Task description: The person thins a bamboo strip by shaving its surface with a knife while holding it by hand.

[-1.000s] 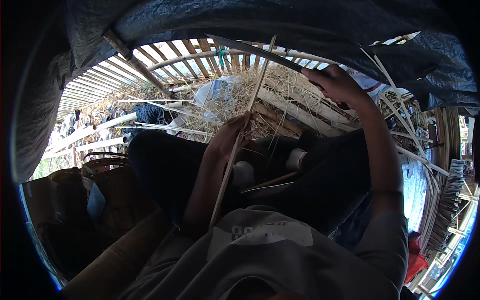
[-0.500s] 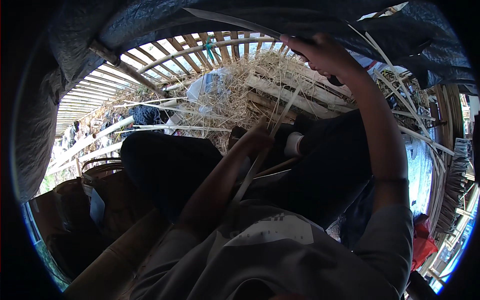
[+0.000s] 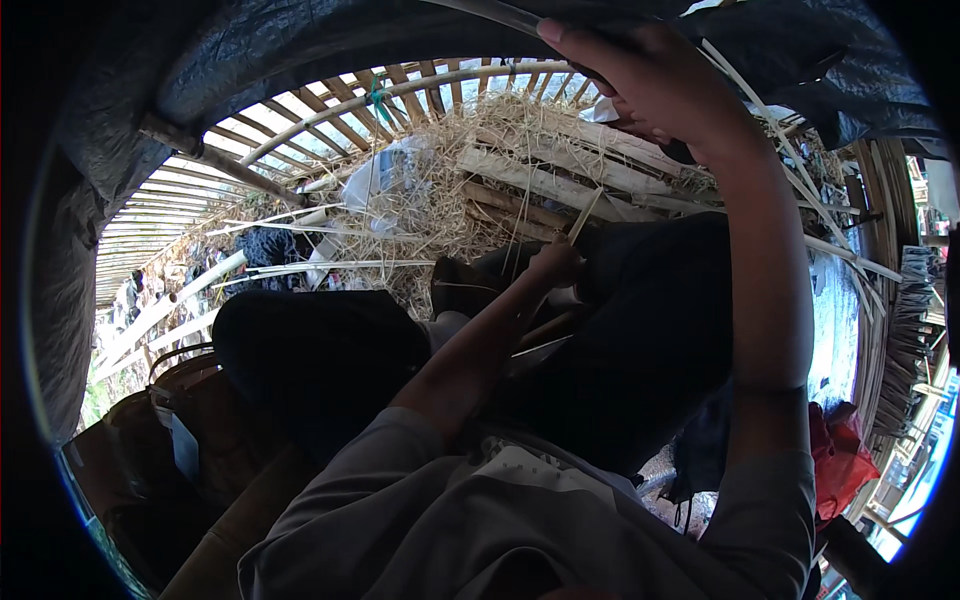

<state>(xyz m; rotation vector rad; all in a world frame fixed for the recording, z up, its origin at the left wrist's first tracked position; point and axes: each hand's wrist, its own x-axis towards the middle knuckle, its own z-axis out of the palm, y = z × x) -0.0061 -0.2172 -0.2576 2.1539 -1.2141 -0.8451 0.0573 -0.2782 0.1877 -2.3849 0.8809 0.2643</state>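
My right hand (image 3: 665, 95) is raised at the top right, its fingers wrapped round the dark handle of a long knife. The knife's curved blade (image 3: 488, 12) points left and runs off the upper edge. Lower down, between my knees, my left hand (image 3: 557, 265) is closed round a pale bamboo strip (image 3: 585, 217). A short length of the strip sticks up beyond my fist, slanting to the right. Its lower part is hidden by my hand and forearm. The knife is well apart from the strip.
Fine shavings (image 3: 420, 215) and split bamboo pieces (image 3: 545, 180) cover the ground ahead. A slatted bamboo fence (image 3: 330, 110) curves behind them. Dark sheeting (image 3: 280, 45) hangs overhead. On the left stands a brown basket (image 3: 215, 410); a red bag (image 3: 842, 460) lies at the right.
My left hand has moved away from my body and slightly right, and less of the strip shows. The knife is higher in the picture, its tip now out of view. The whole view has shifted slightly.
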